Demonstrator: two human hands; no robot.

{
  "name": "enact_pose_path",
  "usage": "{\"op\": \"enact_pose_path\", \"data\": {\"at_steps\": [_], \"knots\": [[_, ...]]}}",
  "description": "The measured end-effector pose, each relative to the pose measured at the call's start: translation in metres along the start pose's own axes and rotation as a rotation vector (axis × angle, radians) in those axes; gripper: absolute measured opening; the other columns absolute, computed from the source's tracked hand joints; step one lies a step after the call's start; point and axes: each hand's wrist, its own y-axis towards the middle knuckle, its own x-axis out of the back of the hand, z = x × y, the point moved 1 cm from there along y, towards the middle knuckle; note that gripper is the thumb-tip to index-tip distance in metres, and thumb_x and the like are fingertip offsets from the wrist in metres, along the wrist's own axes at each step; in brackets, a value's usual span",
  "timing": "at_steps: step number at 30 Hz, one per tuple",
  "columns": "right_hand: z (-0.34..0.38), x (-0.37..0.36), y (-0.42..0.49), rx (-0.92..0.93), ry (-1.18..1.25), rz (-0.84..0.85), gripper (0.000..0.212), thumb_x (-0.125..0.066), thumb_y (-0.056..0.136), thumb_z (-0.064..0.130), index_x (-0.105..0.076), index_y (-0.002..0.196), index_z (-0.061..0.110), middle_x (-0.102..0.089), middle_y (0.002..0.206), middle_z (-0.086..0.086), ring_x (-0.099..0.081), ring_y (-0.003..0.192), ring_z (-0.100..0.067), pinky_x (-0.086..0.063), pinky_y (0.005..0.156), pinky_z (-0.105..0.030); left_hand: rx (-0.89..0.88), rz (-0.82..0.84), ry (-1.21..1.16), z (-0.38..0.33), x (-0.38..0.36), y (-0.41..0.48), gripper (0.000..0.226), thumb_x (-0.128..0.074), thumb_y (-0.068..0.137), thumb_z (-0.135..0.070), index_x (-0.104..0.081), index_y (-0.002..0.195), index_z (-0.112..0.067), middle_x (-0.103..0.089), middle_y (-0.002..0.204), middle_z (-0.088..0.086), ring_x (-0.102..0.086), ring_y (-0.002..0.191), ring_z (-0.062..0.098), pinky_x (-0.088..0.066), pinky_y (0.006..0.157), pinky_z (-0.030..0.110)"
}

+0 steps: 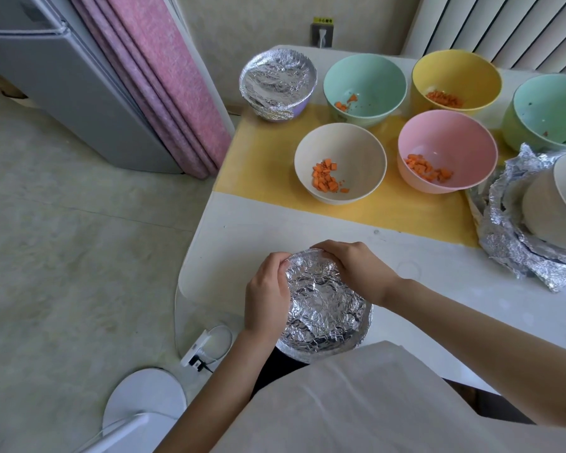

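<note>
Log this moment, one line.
left hand: grips foil-covered bowl, left rim | right hand: grips far rim | bowl: at edge of white table | behind: cream bowl holding diced carrot

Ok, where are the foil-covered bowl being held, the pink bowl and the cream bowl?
Held bowl (pixel 324 305), head view, middle of its foil cover.
Pink bowl (pixel 451 135), head view, bare inner wall.
Cream bowl (pixel 356 152), head view, bare inner wall.

Left hand (pixel 267 292) fingers curled, pinching, right hand (pixel 350 266) curled palm-down, both reaching forward, close together
</note>
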Motion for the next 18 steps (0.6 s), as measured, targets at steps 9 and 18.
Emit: {"op": "enact_pose_path", "data": {"at_steps": [9,18], "knots": [[0.008,-0.003,0.009,0.076,-0.005,0.056,0.034,-0.043,0.095,0.001,-0.056,0.124,0.012,-0.068,0.111,-0.006,-0.063,0.1,-0.022,-0.044,0.083,-0.025,-0.06,0.159,0.051,-0.006,0.002,0.014,0.018,-0.056,0.087,0.001,-0.066,0.1,-0.008,-0.071,0.084,0.005,-0.061,0.07,0.023,-0.032,0.059,0.019],[0.008,-0.001,0.013,0.041,-0.001,0.129,0.031,-0.039,0.099,0.01,-0.055,0.126,0.013,-0.067,0.114,-0.006,-0.062,0.1,-0.025,-0.043,0.085,-0.028,-0.063,0.142,0.089,-0.005,-0.002,0.011,0.028,-0.06,0.079,0.012,-0.066,0.099,-0.007,-0.072,0.086,0.005,-0.065,0.074,0.023,-0.039,0.063,0.022]]}}
